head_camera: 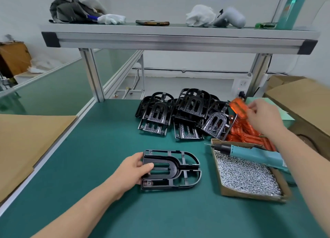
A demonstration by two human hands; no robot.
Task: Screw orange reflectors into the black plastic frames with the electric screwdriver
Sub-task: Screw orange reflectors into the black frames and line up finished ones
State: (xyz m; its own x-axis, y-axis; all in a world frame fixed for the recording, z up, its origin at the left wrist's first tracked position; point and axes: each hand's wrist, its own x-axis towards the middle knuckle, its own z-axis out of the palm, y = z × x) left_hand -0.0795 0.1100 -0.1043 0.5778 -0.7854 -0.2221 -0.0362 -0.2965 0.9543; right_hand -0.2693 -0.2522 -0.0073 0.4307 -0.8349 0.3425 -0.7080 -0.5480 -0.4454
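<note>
Nearest, at 3 o'clock from the black frame (171, 168) lying flat on the green mat (100, 148), a shallow cardboard tray (232, 193) holds a bed of small silver screws (246, 175). The teal electric screwdriver (253, 153) lies across the tray's far rim, its bit pointing toward 9 o'clock. Behind the tray, at 2 o'clock, orange reflectors (250, 136) lie heaped; whether anything contains them I cannot tell. The right hand (264, 116) hangs over that heap, thumb and fingertips pinching a single reflector (238, 107) lifted clear of the rest. The left hand (135, 170) grips the frame's 9 o'clock end, thumb on top and fingers curled under the edge. At 12 o'clock a loose pile of black frames (184, 112) crowds the back of the mat, touching the reflector heap. A large cardboard box (303, 102) closes off the 3 o'clock side, and an aluminium shelf (178, 39) spans overhead on posts. Bare mat lies from 6 to 10 o'clock of the frame, ending at a pale rail (53, 148) with a brown cardboard sheet (26, 139) beyond.
</note>
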